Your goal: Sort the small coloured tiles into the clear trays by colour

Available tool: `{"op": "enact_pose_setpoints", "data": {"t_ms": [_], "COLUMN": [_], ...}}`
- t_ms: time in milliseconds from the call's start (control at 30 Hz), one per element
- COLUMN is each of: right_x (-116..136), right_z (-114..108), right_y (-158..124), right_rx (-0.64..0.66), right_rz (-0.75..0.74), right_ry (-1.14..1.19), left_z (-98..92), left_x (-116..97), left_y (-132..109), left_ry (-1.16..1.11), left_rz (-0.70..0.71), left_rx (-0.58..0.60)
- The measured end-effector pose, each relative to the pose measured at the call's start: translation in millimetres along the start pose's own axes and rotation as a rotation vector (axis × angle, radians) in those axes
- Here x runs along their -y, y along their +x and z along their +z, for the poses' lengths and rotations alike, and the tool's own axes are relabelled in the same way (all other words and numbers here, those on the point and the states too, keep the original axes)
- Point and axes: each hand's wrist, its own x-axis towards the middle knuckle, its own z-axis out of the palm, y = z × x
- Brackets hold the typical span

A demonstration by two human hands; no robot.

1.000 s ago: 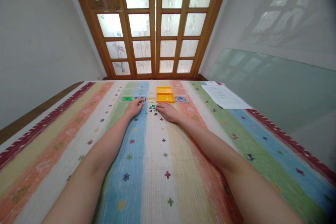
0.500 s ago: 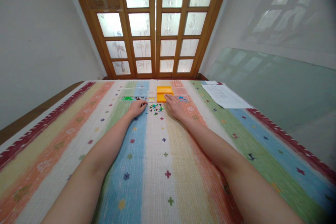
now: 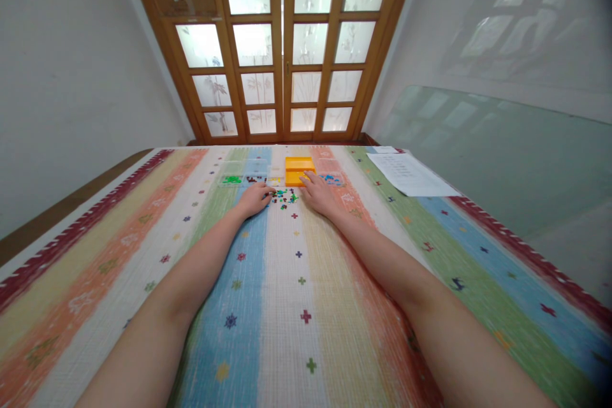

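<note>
My left hand (image 3: 257,199) rests on the cloth at the left edge of a loose pile of small coloured pieces (image 3: 285,197). Its thumb and fingers are drawn together at the pieces; anything between them is too small to make out. My right hand (image 3: 319,193) lies with its fingers spread at the front right of an open yellow box (image 3: 300,164), its fingertips over the box's near edge. Behind my left hand are clear containers with green pieces (image 3: 233,180) and dark pieces (image 3: 257,178). Blue pieces (image 3: 331,180) lie in a clear container beyond my right hand.
The table has a striped, patterned cloth (image 3: 287,280). Printed paper sheets (image 3: 408,173) lie at the back right. A glass panel (image 3: 502,146) leans by the right wall, and wooden doors with glass panes (image 3: 282,44) stand behind the table.
My left hand has moved slightly right, to the edge of the loose pieces. My right hand has shifted a little, with its fingers more spread.
</note>
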Motion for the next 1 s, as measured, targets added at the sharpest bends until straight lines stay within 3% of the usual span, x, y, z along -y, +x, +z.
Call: {"op": "enact_pose_setpoints", "data": {"t_ms": [267, 533, 700, 1000], "right_x": [15.8, 46.3, 62.1, 64.2], "right_z": [-11.3, -23.0, -19.0, -7.3], "right_y": [-1.5, 1.1, 1.2, -3.3], "right_rx": [0.063, 0.172, 0.250, 0.349], "right_rz": [-0.030, -0.283, -0.396, -0.426], "right_ry": [-0.034, 0.088, 0.177, 0.185], "left_z": [-0.8, 2.7, 4.3, 0.6], "left_x": [-0.9, 6.9, 11.7, 12.4], "left_y": [-1.4, 1.2, 2.2, 1.6], "left_ry": [0.005, -0.043, -0.042, -0.032], "left_rz": [0.028, 0.061, 0.044, 0.035], "left_rx": [-0.041, -0.044, -0.047, -0.037]}}
